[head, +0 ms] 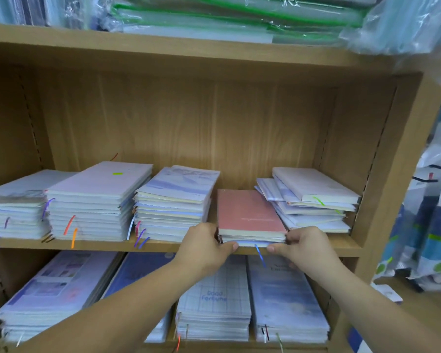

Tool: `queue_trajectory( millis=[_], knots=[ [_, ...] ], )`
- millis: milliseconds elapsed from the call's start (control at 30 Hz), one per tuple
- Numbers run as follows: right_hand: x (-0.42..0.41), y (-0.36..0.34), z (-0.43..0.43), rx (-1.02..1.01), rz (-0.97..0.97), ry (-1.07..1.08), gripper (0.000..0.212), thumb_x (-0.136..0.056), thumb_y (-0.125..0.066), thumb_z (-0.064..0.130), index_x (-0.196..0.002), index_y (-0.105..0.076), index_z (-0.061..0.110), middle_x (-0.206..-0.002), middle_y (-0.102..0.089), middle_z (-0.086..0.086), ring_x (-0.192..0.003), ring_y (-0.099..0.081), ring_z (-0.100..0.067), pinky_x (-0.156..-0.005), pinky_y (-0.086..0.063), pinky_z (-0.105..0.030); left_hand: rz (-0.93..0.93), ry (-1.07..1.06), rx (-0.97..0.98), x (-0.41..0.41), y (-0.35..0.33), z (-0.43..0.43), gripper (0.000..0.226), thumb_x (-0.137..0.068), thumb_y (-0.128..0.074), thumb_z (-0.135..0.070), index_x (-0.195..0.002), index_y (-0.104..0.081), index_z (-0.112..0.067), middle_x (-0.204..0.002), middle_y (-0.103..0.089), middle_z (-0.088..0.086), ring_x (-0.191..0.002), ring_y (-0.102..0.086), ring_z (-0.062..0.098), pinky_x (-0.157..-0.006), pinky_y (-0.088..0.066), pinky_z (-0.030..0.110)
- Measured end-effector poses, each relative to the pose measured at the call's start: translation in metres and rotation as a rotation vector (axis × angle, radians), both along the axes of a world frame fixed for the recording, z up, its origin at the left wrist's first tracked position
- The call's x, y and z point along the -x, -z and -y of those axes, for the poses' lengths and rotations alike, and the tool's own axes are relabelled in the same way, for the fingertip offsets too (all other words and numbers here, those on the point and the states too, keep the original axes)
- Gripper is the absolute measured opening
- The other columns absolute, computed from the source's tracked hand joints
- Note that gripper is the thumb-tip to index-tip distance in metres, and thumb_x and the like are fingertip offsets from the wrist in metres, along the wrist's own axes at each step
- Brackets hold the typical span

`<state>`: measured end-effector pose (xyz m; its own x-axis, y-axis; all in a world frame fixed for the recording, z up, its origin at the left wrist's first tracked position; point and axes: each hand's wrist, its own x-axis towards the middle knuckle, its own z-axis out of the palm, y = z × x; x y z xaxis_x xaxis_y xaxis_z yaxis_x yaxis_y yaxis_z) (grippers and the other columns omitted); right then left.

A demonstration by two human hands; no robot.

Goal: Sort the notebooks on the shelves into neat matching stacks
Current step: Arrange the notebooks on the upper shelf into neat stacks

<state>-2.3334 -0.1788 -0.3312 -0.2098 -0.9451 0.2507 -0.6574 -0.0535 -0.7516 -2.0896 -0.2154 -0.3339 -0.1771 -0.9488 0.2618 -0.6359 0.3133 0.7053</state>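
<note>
Wooden shelving [163, 247] is shown in the head view, its middle shelf lined with stacks of wrapped notebooks. A small pile topped by a pink notebook [250, 212] is gripped at its front corners, at the shelf's edge, by the left hand [206, 244] and the right hand [304, 244]. Just beside it, a slumped, fanned-out stack [313, 200] is seen. That leaning stack could be nudged over if the pile is slid sideways carelessly.

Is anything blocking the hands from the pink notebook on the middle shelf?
No. The left hand and right hand already grip the front corners of the pink notebook, which tops a short pile. The messy stack to its right overlaps its right edge but does not block the hands.
</note>
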Motion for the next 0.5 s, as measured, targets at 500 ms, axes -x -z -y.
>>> queue_trajectory(
  millis=[500],
  knots=[
    [-0.003,0.004,-0.004,0.051,0.303,0.025,0.051,-0.092,-0.073,0.039,-0.071,-0.066,-0.007,-0.059,-0.064,-0.021,-0.047,-0.06,-0.027,-0.049,-0.051,-0.033,-0.173,-0.023,0.058,-0.011,0.007,-0.001,0.038,-0.095,-0.069,-0.042,-0.078,-0.063,-0.008,-0.058,-0.068,0.009,-0.052,-0.069,0.025,-0.051,-0.06,0.046]
  ],
)
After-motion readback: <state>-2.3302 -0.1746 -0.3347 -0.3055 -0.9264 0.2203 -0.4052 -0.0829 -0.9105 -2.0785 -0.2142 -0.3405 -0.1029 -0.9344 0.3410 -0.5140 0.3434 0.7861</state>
